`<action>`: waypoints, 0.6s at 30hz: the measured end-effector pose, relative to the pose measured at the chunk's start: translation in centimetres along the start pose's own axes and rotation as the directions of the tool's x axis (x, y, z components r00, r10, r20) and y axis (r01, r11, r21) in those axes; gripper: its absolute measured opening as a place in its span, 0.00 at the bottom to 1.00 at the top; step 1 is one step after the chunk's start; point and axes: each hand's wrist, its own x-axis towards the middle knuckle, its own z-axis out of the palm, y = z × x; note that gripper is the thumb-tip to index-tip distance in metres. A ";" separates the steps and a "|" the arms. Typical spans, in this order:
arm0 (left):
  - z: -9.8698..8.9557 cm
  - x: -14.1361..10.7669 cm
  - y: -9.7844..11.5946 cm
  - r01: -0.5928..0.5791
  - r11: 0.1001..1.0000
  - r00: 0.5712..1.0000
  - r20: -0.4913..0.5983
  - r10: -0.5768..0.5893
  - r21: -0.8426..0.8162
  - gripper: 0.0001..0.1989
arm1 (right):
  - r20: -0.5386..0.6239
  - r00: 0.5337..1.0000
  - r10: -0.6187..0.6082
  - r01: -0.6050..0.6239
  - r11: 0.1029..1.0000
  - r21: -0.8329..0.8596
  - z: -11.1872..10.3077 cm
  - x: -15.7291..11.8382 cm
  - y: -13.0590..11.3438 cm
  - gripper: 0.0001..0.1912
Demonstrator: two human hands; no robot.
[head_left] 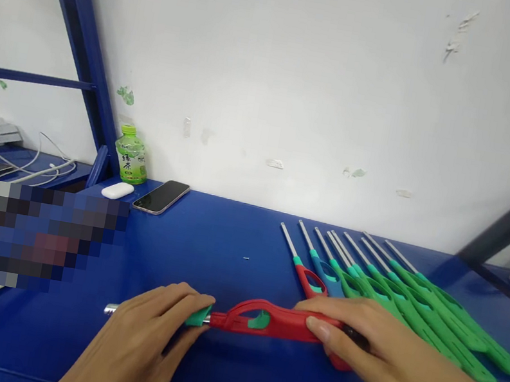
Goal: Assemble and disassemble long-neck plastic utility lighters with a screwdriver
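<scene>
A red lighter [284,324] with a green trigger lies crosswise between my hands, just above the blue table. My left hand [148,333] is closed around its metal tube and the green collar, and the silver tip sticks out to the left. My right hand [370,350] grips the rear of the red handle, thumb on its side; a dark part shows beneath the fingers. Behind my right hand lie another red lighter [306,280], a blue one [331,278] and several green lighters [454,315], their metal tubes pointing toward the wall.
On the blue table [219,230], a phone [162,196], a white case [117,190] and a green bottle [132,157] stand or lie at the back left. A small metal pin [246,258] lies mid-table. White cables and a blurred patch are at left; blue frame posts flank the table.
</scene>
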 end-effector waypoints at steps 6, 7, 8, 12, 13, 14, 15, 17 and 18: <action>0.0 -0.2 -0.6 0.131 0.989 0.987 0.101 -0.123 -0.076 0.04 | 0.040 0.998 -0.044 0.040 0.994 0.099 1.0 1.1 -0.8 0.20; 0.0 -0.2 -0.8 0.142 0.986 0.983 0.128 -0.129 -0.093 0.03 | 0.042 0.997 -0.060 0.056 0.993 0.108 1.2 1.2 -0.8 0.20; 0.0 -0.3 -1.1 0.137 0.985 0.982 0.147 -0.121 -0.103 0.05 | 0.047 0.997 -0.068 0.063 0.992 0.112 1.4 1.3 -0.6 0.20; 0.4 -0.7 -2.0 -0.009 1.000 0.988 0.156 0.011 -0.016 0.13 | 0.100 0.993 -0.068 0.060 0.995 0.076 2.6 1.6 0.3 0.22; 0.5 -0.9 -2.2 -0.045 0.998 0.987 0.155 0.039 0.034 0.15 | 0.118 0.991 -0.059 0.052 0.997 0.059 2.9 1.7 0.4 0.22; 0.6 -1.0 -2.3 -0.073 0.994 0.986 0.158 0.060 0.081 0.17 | 0.131 0.990 -0.045 0.041 0.998 0.040 3.1 1.7 0.5 0.22; 0.7 -1.1 -2.4 -0.095 0.988 0.983 0.166 0.075 0.119 0.20 | 0.137 0.990 -0.031 0.029 0.999 0.019 3.3 1.8 0.5 0.21; 0.7 -1.2 -2.3 -0.131 0.980 0.978 0.180 0.103 0.148 0.29 | 0.138 0.990 -0.005 0.007 1.000 -0.012 3.5 1.8 0.4 0.19; 0.6 -1.2 -2.2 -0.150 0.978 0.974 0.193 0.121 0.143 0.32 | 0.139 0.990 0.001 0.002 1.000 -0.020 3.6 1.8 0.3 0.18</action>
